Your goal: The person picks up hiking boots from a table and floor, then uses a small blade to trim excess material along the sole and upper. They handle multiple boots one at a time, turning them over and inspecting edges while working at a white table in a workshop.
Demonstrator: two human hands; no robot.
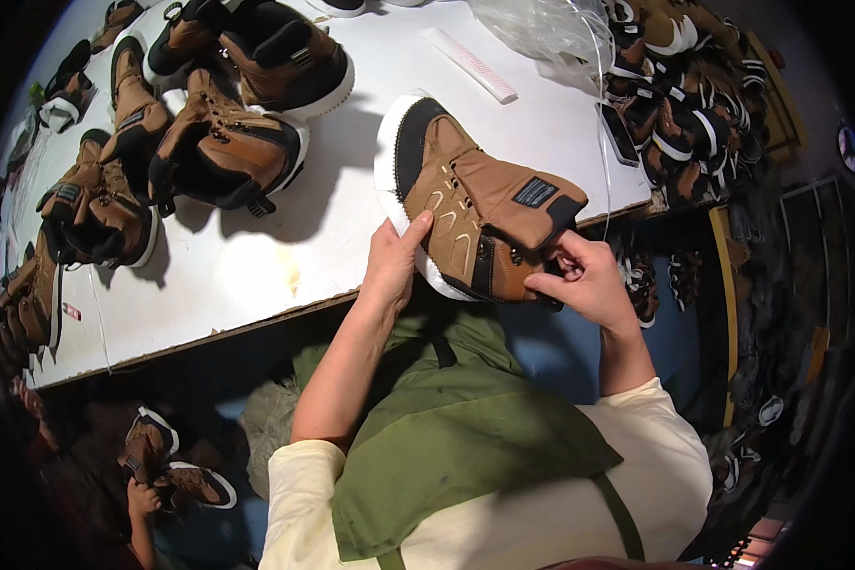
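A brown boot [472, 214] — white sole, black toe — lies sideways on the table edge.

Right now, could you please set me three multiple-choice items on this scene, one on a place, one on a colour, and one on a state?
1. Where is the held boot?
A. At the table's near edge
B. On the floor
C. Inside the plastic bag

2. What colour is the apron?
A. Red
B. Green
C. White

3. How do the hands stand?
A. Both are free
B. Only one grips
C. Both grip the boot

Key: 1 A, the boot overhangs the near edge of the table. 2 B, the apron is green over a cream shirt. 3 C, the left hand clasps the sole and the right hand pinches the boot's top.
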